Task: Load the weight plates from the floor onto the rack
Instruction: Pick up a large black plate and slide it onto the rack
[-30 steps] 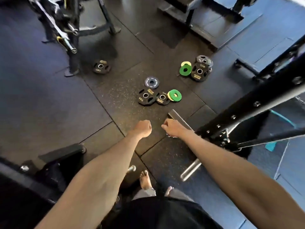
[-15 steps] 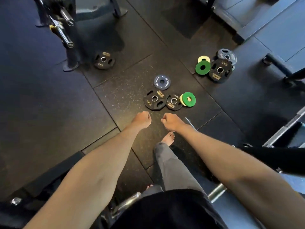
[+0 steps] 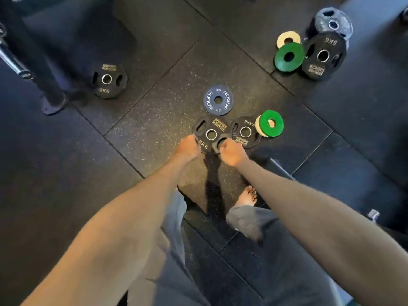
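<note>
Reaching down, arms outstretched, left hand (image 3: 187, 147) and right hand (image 3: 230, 151) gripping 5KG plate (image 3: 215, 127)

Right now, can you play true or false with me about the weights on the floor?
The left hand and right hand are at the middle black 5KG plate. True.
The ROGUE plate hangs on a rack peg. False: it lies flat on the floor.
A near green plate and a far green plate lie on the floor. True.
The person wears shoes. False: the foot in view is bare.
</note>
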Motion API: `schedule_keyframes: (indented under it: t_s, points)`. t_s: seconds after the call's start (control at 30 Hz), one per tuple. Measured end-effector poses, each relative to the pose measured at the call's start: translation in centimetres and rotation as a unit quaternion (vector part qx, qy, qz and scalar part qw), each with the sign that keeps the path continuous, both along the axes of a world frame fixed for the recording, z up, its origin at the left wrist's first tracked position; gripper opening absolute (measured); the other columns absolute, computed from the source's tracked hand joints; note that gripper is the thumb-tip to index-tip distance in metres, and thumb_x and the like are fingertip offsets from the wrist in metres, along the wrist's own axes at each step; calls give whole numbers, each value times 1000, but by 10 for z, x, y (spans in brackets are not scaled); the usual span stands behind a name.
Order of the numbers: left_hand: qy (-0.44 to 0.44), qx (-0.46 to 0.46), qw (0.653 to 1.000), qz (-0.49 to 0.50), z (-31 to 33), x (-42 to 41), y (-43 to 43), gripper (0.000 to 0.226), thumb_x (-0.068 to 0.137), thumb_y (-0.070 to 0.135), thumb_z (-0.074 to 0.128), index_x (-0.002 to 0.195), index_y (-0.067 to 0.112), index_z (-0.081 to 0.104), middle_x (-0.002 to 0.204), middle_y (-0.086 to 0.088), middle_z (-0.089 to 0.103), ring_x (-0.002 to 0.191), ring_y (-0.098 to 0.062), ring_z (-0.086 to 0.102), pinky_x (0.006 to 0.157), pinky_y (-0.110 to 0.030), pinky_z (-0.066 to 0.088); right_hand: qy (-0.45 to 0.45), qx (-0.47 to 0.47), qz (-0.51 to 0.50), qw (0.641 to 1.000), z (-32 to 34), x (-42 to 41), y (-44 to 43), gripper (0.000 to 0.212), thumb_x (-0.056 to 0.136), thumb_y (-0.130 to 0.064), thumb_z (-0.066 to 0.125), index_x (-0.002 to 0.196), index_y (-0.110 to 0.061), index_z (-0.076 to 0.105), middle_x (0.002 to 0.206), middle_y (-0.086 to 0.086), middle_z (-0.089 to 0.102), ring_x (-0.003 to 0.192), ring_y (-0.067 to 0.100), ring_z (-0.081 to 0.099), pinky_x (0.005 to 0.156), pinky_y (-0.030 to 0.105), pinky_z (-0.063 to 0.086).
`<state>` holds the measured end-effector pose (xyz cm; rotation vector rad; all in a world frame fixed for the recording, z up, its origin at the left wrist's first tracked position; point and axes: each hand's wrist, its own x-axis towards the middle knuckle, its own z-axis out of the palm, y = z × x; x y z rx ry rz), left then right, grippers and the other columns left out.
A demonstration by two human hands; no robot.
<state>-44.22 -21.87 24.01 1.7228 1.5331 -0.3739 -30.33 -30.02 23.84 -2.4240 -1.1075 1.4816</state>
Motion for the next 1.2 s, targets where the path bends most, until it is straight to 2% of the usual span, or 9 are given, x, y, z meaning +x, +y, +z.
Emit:
schedule_keyframes:
  t_s: [0.13,0.33,0.47,0.57,0.67,0.8,0.93,1.07,1.2]
  points:
    - [5,-5,1000,-27,-101,10,49,24,95,14,51,118,8,57,124,-16,62,116,-35,57,86,-35,44,-5,-37,-161,986,-105,0,24,43,98,-23,47,134,0,40,136,27,52,126,43,50,102,43,41]
    - [21,-10,1000,-14,-247,31,100,42,93,14,52,135,9,46,136,-17,54,124,-37,52,100,-43,44,-3,-91,-297,951,-250,11,43,88,92,-30,58,154,1,4,149,28,36,137,42,38,111,43,36]
    - [69,-1,997,-19,-324,38,116,57,93,13,54,145,9,31,145,-19,38,131,-40,43,106,-47,40,-11,-97,-363,927,-338,17,45,89,87,-32,61,152,-6,6,140,25,46,124,43,51,99,52,49]
    - [91,18,995,-35,-363,43,127,58,92,12,56,143,10,28,142,-21,41,127,-40,47,98,-46,43,1,-99,-377,921,-375,19,50,90,89,-30,60,153,-7,2,133,13,51,114,40,58,88,52,56]
    - [103,26,992,-74,-388,49,133,49,95,12,52,139,10,30,134,-21,51,119,-40,53,86,-44,45,4,-87,-396,914,-391,18,59,84,92,-23,55,153,-4,0,138,21,50,117,42,56,93,51,53]
    - [101,64,985,-124,-405,53,140,47,97,6,43,142,6,27,132,-20,53,119,-38,53,87,-46,44,-25,-71,-432,899,-406,14,60,70,96,-14,46,151,2,6,137,23,51,122,39,53,96,42,46]
    - [91,65,986,-126,-405,52,143,36,96,2,45,131,7,36,128,-19,56,116,-37,54,87,-46,44,-46,-45,-430,900,-404,6,56,65,98,-15,43,149,5,8,131,24,55,117,38,55,91,40,43]
    - [86,51,991,-88,-373,48,134,38,96,0,46,132,8,35,132,-18,53,120,-37,52,93,-48,44,-89,-16,-393,915,-370,13,55,65,98,-19,43,149,5,10,129,27,56,116,41,56,95,44,44]
    - [75,25,996,-42,-300,53,129,43,97,4,47,137,9,33,136,-17,50,125,-36,49,99,-49,41,-102,7,-378,920,-294,24,54,65,98,-19,44,149,5,12,128,26,57,116,41,56,92,42,43]
